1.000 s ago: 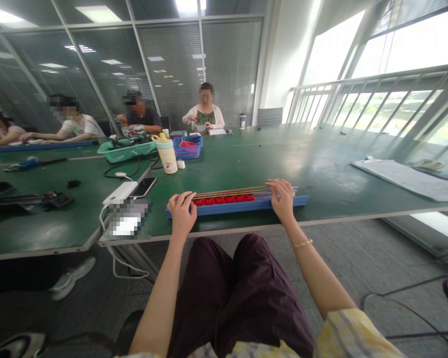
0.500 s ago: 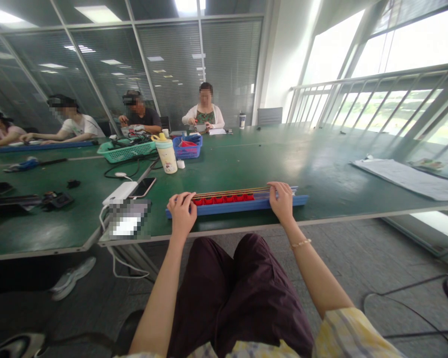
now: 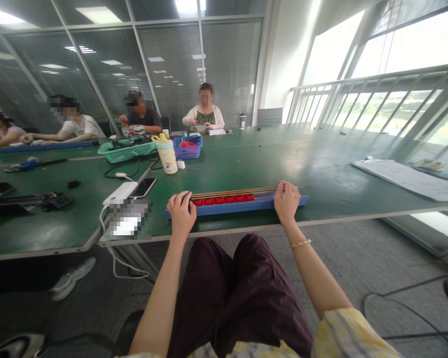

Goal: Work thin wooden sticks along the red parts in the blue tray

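A long blue channel point(image 3: 227, 209) lies near the table's front edge, with a row of red holders point(image 3: 224, 199) inside it. Several thin yellow and dark wires point(image 3: 233, 192) run lengthwise over the holders, stretched between my hands. My left hand point(image 3: 181, 211) is at the channel's left end, its fingers curled round the ends of the wires. Near the right end, beyond the red row, my right hand point(image 3: 287, 201) has its fingers bent down and closed on the wires. My fingers hide the wire ends.
To the left lie a phone point(image 3: 145, 187), a white power bank point(image 3: 120, 193) and a blurred lit device point(image 3: 130, 219). Farther back stand a cup point(image 3: 167, 155), a green basket point(image 3: 127, 151) and a blue basket point(image 3: 187, 149). Papers point(image 3: 410, 179) lie right. Several people sit across.
My right hand has slid a little to the right along the channel and the wires. My left hand stays at the left end, almost unmoved.
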Available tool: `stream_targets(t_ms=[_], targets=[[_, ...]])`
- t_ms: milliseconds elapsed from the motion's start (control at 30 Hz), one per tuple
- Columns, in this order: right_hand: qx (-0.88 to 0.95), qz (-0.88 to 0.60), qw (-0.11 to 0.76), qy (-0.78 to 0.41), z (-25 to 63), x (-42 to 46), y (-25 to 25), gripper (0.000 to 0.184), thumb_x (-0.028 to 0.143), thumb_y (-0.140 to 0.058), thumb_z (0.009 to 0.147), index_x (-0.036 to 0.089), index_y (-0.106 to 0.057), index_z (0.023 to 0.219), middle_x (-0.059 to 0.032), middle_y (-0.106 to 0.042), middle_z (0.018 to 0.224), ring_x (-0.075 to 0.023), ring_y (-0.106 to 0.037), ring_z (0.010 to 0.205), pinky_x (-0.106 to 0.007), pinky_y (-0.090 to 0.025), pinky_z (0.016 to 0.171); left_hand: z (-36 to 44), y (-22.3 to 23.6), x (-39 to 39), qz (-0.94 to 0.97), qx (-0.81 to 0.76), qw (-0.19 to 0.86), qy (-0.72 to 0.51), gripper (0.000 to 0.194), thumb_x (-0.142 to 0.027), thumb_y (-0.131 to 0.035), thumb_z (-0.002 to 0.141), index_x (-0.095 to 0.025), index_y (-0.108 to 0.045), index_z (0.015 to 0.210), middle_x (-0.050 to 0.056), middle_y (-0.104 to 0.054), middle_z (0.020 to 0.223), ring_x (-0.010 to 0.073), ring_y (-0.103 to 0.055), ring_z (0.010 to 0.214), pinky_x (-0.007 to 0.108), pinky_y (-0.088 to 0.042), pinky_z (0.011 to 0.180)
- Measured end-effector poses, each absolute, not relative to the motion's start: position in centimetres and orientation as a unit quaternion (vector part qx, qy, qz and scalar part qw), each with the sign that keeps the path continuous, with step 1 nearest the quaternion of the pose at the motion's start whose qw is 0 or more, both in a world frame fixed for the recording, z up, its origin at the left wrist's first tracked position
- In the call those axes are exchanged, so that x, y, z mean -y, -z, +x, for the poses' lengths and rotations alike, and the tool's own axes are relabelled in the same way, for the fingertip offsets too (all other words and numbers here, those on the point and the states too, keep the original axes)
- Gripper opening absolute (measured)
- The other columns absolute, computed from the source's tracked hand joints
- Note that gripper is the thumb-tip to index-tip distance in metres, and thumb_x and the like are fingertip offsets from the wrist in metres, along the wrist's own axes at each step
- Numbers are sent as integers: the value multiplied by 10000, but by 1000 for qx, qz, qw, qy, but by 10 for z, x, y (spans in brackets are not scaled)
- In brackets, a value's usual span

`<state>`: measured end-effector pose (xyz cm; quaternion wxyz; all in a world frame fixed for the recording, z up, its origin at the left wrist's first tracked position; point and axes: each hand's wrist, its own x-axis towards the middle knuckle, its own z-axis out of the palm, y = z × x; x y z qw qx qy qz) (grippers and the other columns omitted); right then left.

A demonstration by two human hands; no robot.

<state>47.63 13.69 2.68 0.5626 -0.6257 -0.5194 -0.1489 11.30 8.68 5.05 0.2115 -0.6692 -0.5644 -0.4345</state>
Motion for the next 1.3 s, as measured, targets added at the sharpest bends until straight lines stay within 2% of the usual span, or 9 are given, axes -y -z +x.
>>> stream_targets(t_ms=[200,500,900,1100,1300], targets=[[542,-666,494,135,474,-134,-30,423,377,-318,1006,170,-648,1171,-104,-721,881,-245,-616,869,-360,-331,880,114,-52,-86,-669,573,203,428,348,-236,-495,906,-208,-691,1191,87,-651,1278,296,-465,1185,461,-366,1031],[558,-671,470,131,475,-134,-30,441,362,-292,1016,160,-627,1218,-97,-729,817,-224,-633,789,-355,-315,890,113,-50,-88,-668,570,207,431,356,-231,-502,905,-216,-699,1202,90,-652,1280,306,-459,1175,473,-370,1004],[526,-677,495,139,472,-133,-32,424,353,-286,1004,152,-621,1168,-142,-730,934,-260,-635,891,-365,-340,859,115,-52,-86,-669,565,210,435,387,-218,-508,899,-248,-675,1247,82,-647,1271,300,-460,1172,463,-367,1013],[532,-669,501,138,473,-134,-31,425,356,-290,1003,160,-632,1164,-146,-733,1014,-265,-636,953,-368,-351,875,115,-51,-85,-674,564,209,429,349,-208,-513,898,-279,-719,1171,68,-649,1276,301,-460,1163,466,-366,993],[547,-662,495,132,475,-135,-29,434,371,-282,1010,168,-640,1148,-142,-735,1041,-256,-639,951,-374,-346,902,115,-52,-85,-681,548,207,439,341,-214,-505,916,-257,-711,1184,55,-706,1180,284,-483,1112,449,-367,981]])
